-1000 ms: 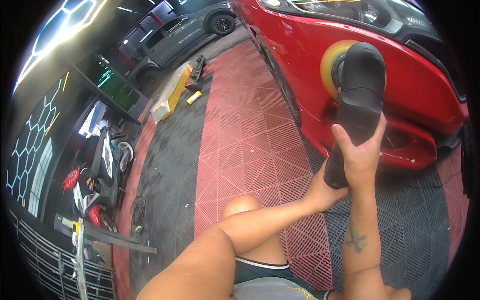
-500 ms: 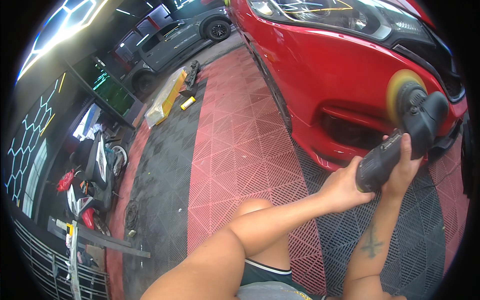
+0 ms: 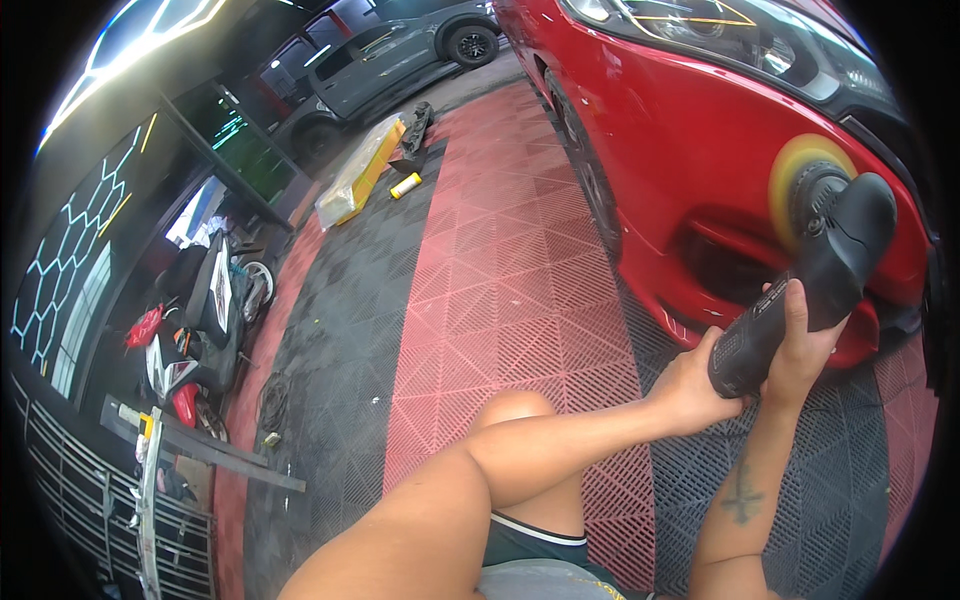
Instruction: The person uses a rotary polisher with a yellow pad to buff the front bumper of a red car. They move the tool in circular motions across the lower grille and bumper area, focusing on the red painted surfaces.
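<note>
A black polisher (image 3: 752, 345) with a yellow foam pad (image 3: 790, 185) is held in both my hands. My left hand (image 3: 690, 385) wraps round the rear end of its body, at the bottom. Farther up, my right hand (image 3: 808, 350) grips the body from the right side, just below the head. The pad's face is against or very close to the red car's front bumper (image 3: 690, 160), beside the fog-light recess; exact contact is hidden. Above the pad is the headlight (image 3: 770, 45).
Red and black slatted tiles (image 3: 500, 290) cover the floor. A motorcycle (image 3: 205, 320) stands at left, near a metal rack (image 3: 150, 500). A long yellow-sided package (image 3: 365, 175) and a yellow bottle (image 3: 405, 186) lie farther off. A grey pickup (image 3: 390, 70) is parked behind.
The view has turned slightly left, so the car and floor sit farther right. Against the bumper, the polisher has shifted left toward the fog-light recess. Both hands keep their hold.
</note>
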### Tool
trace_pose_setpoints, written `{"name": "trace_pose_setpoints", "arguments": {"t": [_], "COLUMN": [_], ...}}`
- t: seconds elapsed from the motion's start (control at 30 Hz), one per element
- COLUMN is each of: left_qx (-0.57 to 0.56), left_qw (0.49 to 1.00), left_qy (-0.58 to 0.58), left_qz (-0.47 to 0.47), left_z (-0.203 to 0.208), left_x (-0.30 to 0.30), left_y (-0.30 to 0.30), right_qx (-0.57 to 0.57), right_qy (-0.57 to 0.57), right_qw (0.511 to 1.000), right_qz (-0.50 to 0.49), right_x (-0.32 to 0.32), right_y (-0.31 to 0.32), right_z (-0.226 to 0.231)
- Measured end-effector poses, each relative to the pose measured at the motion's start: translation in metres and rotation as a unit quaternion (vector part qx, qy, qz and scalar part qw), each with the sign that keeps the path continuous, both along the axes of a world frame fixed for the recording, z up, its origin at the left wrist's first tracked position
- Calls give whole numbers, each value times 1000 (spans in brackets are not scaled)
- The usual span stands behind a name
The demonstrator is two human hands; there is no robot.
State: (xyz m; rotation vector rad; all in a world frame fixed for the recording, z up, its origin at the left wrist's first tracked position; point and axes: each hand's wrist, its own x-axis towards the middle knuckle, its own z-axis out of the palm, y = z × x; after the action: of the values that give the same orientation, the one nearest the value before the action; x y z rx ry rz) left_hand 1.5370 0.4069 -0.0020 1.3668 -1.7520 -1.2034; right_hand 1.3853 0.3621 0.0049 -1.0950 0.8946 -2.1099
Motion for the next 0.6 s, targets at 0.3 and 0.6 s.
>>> {"name": "trace_pose_setpoints", "arguments": {"t": [0.3,0.6], "left_qx": [-46,-32], "left_qw": [993,997], "left_qy": [104,71], "left_qz": [43,27], "left_z": [-37,-38], "left_x": [38,8], "left_y": [3,-2], "right_qx": [35,67], "right_qy": [90,97], "right_qw": [995,992], "right_qz": [12,-49], "right_x": [62,24], "right_y": [7,2], "right_z": [20,1]}}
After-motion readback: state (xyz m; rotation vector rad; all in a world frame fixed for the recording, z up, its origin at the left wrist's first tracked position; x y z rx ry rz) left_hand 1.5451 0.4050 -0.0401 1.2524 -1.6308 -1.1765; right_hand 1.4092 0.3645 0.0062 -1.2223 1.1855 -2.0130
